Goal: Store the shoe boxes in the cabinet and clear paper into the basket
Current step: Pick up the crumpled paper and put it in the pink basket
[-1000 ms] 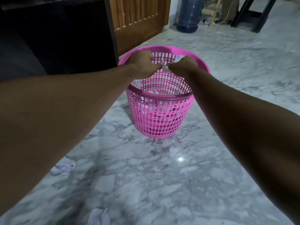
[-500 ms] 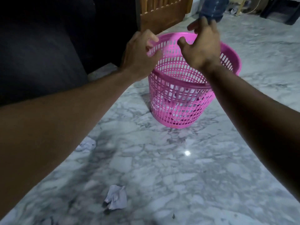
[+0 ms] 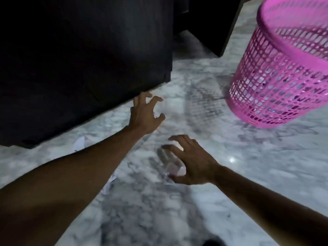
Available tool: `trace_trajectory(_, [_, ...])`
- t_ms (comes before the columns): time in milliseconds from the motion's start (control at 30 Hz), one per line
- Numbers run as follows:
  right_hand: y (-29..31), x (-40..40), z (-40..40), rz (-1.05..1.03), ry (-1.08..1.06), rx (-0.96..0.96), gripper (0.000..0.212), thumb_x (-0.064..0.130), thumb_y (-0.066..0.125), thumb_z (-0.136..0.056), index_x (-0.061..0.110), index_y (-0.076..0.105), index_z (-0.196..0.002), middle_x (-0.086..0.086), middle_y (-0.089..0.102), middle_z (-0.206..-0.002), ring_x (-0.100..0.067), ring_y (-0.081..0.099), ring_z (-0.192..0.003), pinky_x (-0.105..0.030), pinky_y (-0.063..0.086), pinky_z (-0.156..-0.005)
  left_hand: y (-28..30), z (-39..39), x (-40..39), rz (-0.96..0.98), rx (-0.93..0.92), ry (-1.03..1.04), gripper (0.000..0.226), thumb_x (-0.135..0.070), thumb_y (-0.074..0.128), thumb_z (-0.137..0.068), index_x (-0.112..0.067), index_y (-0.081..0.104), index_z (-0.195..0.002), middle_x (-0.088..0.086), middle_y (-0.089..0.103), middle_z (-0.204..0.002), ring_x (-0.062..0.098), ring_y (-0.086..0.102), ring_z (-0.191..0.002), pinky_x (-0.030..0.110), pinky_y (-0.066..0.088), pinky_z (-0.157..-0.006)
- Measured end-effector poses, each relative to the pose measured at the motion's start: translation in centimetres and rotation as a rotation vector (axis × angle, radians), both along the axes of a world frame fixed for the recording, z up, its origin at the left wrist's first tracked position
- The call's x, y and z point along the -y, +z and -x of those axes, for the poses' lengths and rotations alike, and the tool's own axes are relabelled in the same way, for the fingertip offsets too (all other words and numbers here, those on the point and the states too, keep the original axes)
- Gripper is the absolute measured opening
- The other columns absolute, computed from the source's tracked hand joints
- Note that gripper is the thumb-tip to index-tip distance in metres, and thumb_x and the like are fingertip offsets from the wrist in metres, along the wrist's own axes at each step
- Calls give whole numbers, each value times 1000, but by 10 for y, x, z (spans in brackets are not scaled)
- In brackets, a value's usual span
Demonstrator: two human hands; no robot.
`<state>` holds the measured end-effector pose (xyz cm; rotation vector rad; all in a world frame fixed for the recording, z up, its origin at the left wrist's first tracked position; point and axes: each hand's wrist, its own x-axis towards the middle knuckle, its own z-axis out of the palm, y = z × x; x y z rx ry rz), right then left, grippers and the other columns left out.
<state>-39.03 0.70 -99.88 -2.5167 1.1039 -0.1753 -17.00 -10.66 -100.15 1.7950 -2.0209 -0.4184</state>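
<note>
The pink mesh basket [image 3: 284, 71] stands on the marble floor at the upper right, partly cut off by the frame. My left hand [image 3: 144, 115] is low over the floor beside the dark cabinet [image 3: 79, 59], fingers spread, with a bit of white paper [image 3: 157, 114] under its fingertips. My right hand [image 3: 192, 160] hovers with fingers spread over a crumpled white paper [image 3: 174, 170], its fingers around it but not closed. Another paper scrap [image 3: 79, 143] lies by the cabinet's base, and one [image 3: 110, 183] peeks from under my left forearm.
The dark cabinet fills the upper left and its bottom edge runs close to my left hand. A dark gap [image 3: 195, 23] opens between the cabinet and another dark panel behind. Grey-white marble floor [image 3: 248, 174] spreads to the right and front.
Both hands have left the basket rim and dropped to the floor on the left. The view has swung down and left, so the basket now sits at the upper right.
</note>
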Motion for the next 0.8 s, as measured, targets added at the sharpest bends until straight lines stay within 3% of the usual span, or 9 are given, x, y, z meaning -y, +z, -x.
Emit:
trace_trajectory(67, [-34, -16, -3, -76, 82, -97, 87, 65, 62, -81, 33, 33, -156, -8, 37, -159, -31, 31, -149, -45, 42, -107, -23, -15, 0, -89, 97, -8, 64, -51, 71, -79, -45, 53, -140, 0, 26, -159, 33, 30, -142, 54, 44, -105])
trace_trajectory(133, [-57, -27, -7, -26, 105, -124, 73, 51, 60, -85, 33, 40, -153, -7, 43, -157, -31, 37, -147, -45, 42, -106, -47, -27, 2, -198, 104, -23, 70, -46, 74, -82, -45, 49, -147, -1, 14, -168, 34, 20, -149, 51, 35, -113])
trace_trajectory(167, [-65, -30, -10, 18, 95, -108, 63, 42, 61, -86, 30, 48, -147, -5, 49, -151, -31, 44, -142, -43, 46, -102, -57, -31, 4, -217, 89, -30, 64, -44, 72, -85, -42, 52, -146, 1, 18, -168, 35, 23, -148, 50, 35, -115])
trace_trajectory(267, [-81, -24, -22, 118, 67, 48, 43, 25, 72, -82, 20, 60, -123, -3, 61, -127, -28, 59, -114, -36, 49, -81, -74, -40, 6, -105, 38, -10, 37, -37, 67, -88, -28, 71, -123, 8, 52, -139, 38, 43, -123, 51, 50, -99])
trace_trajectory(367, [-85, -13, -37, 122, 73, 123, 37, 24, 74, -80, 14, 58, -112, -5, 62, -105, -25, 55, -91, -36, 49, -70, -71, -51, 3, -27, 9, 16, 17, -18, 60, -93, -16, 68, -108, 14, 56, -111, 35, 48, -107, 47, 51, -86])
trace_trajectory(467, [-83, -6, -60, -4, -2, 179, 27, 19, 70, -84, 16, 54, -106, -6, 61, -97, -28, 56, -82, -36, 45, -63, -63, -85, -7, 11, -11, 90, 26, -25, 39, -96, -13, 59, -107, 12, 61, -104, 34, 53, -99, 49, 47, -86])
trace_trajectory(567, [-76, 0, -92, 9, -40, 206, 13, 25, 55, -92, 14, 51, -98, -5, 57, -90, -26, 49, -70, -32, 33, -59, -51, -131, -31, 50, 9, 179, 31, -30, 34, -93, -12, 59, -101, 10, 67, -102, 37, 57, -96, 49, 47, -85])
trace_trajectory(700, [-67, 1, -144, 67, 35, 229, 33, 42, 48, -90, 9, 52, -94, -7, 49, -92, -23, 42, -77, -39, 38, -67, -42, -188, -79, 74, 119, 342, 27, -34, 40, -96, -14, 57, -101, 9, 65, -102, 36, 55, -97, 45, 41, -82])
trace_trajectory(800, [-69, -8, -181, 132, 123, 183, 52, 58, 46, -96, 8, 57, -100, -13, 56, -113, -31, 51, -100, -43, 42, -80, -54, -219, -115, 30, 138, 533, 38, -49, 48, -97, -14, 54, -109, 12, 60, -109, 33, 54, -104, 45, 43, -86])
